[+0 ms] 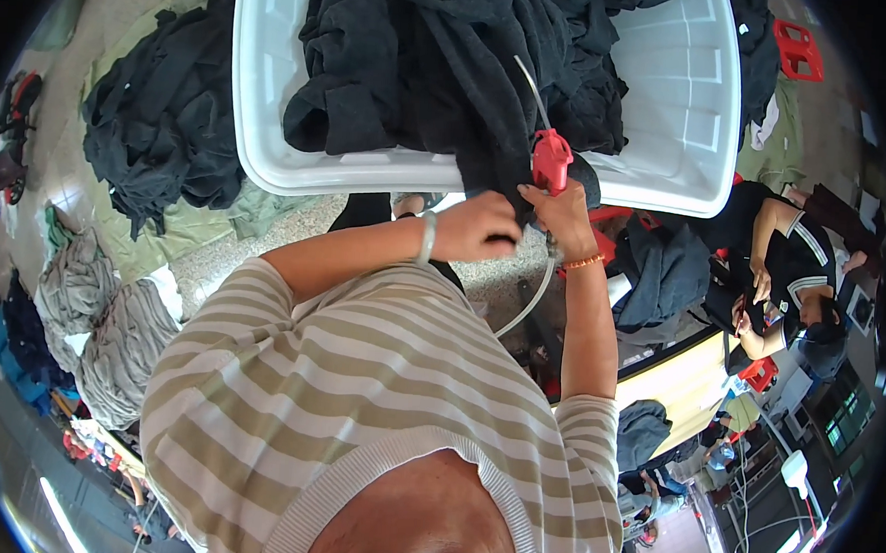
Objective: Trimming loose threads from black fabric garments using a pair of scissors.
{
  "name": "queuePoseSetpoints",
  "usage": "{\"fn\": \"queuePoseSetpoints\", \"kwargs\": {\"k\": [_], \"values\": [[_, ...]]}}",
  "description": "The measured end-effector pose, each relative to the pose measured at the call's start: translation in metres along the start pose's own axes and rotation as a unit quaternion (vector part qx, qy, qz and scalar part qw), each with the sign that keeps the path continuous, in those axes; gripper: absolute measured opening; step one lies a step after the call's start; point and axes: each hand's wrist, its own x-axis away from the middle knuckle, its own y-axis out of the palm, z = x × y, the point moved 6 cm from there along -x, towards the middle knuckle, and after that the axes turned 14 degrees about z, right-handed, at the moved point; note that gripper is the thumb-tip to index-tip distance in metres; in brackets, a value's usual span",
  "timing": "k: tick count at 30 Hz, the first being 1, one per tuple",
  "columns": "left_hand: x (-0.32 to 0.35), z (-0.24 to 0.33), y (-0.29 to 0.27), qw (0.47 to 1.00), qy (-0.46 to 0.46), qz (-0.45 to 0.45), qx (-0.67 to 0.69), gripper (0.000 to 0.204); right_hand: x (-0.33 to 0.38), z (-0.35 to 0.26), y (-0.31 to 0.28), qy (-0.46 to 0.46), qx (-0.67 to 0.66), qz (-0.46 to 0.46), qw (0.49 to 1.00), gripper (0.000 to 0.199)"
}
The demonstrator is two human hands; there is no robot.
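A big white tub (pixel 672 108) holds a heap of dark clothes (pixel 454 67), and one piece hangs over its near edge. The left hand (pixel 481 228) pinches that cloth with fingers pressed together, while the right hand (pixel 564 215) grips a small red tool (pixel 550 160) against it. This looks like work on one spot, and it needs the cloth held flat.

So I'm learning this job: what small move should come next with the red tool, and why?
Probably bring the red tool onto the fold of dark garment pinched by the left hand: the right hand holds it right beside that fold, at the white tub rim.
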Motion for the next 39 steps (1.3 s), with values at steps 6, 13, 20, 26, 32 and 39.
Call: {"fn": "queuePoseSetpoints", "kwargs": {"k": [6, 13, 20, 26, 32, 39], "values": [[-0.014, -0.092, -0.052, 0.625, -0.431, 0.254, 0.598, 0.036, 0.067, -0.028, -0.012, 0.08, -0.279, -0.082, 0.953, 0.022], [-0.047, -0.103, -0.091, 0.628, -0.407, 0.328, 0.576, 0.029, 0.104, 0.004, -0.018, 0.007, -0.202, -0.033, 0.979, 0.012], [-0.03, -0.114, -0.09, 0.693, -0.407, 0.388, 0.451, 0.026, 0.125, -0.02, -0.029, -0.152, 0.238, 0.105, 0.953, 0.027], [-0.034, -0.121, -0.093, 0.704, -0.406, 0.321, 0.487, 0.026, 0.13, -0.052, -0.019, -0.153, 0.243, 0.086, 0.954, 0.03], [-0.058, -0.047, -0.143, 0.952, -0.217, 0.172, 0.13, 0.03, 0.147, -0.025, 0.007, -0.137, 0.241, 0.057, 0.959, 0.03], [-0.031, 0.168, -0.112, 0.912, 0.305, -0.235, 0.14, 0.036, 0.153, 0.001, 0.049, -0.334, 0.334, 0.27, 0.839, 0.04]]}}
